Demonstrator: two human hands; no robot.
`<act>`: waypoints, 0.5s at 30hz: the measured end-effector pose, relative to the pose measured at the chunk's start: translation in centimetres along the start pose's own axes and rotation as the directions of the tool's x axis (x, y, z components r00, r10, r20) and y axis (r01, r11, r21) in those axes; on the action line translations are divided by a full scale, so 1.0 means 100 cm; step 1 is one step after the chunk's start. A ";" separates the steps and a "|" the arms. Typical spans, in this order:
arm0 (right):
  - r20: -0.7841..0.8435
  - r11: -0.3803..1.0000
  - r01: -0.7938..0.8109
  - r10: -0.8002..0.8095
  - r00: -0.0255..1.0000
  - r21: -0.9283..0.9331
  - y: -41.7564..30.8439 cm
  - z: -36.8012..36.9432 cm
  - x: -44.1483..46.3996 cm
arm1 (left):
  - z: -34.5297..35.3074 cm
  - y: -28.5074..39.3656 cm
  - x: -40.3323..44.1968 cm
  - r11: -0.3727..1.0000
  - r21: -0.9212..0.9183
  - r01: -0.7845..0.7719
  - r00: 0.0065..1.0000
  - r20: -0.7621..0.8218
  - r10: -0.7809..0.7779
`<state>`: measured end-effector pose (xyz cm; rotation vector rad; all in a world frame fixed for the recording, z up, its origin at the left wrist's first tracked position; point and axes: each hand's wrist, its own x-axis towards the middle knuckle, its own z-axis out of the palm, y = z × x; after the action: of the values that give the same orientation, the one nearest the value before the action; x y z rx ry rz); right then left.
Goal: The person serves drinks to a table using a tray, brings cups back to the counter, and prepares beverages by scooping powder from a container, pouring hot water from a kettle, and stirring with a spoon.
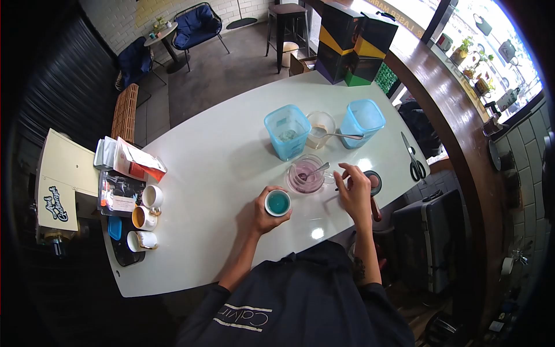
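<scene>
My left hand is wrapped round a small white cup with teal liquid inside, held upright over the near part of the white table. Beside it stands a clear glass cup with a handle, holding a pinkish-purple liquid. A metal spoon leans in that glass. My right hand is just right of the glass's handle, fingers bent and apart, with nothing visible in them. Partly behind this hand lies a round dark tool with a wooden handle.
Two blue plastic containers flank a clear cup with a spoon across it. Black scissors lie at the right edge. Stained white cups stand at the left. Dark boxes are stacked at the far edge.
</scene>
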<state>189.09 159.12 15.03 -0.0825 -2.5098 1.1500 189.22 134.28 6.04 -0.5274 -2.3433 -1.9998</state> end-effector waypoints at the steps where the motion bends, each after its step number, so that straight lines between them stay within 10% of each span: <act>1: -0.026 0.998 0.063 -0.063 0.998 -0.010 0.004 0.013 0.005 | 0.000 0.000 -0.001 1.000 0.003 -0.006 1.000 -0.001 0.006; 15: 0.070 0.995 0.066 -0.071 0.995 0.081 -0.012 0.047 0.014 | -0.001 0.008 -0.002 0.997 0.023 0.078 0.996 -0.035 -0.077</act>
<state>186.18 155.28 13.55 0.0675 -2.5063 1.2429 189.55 134.22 6.80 -0.4045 -2.4006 -1.9924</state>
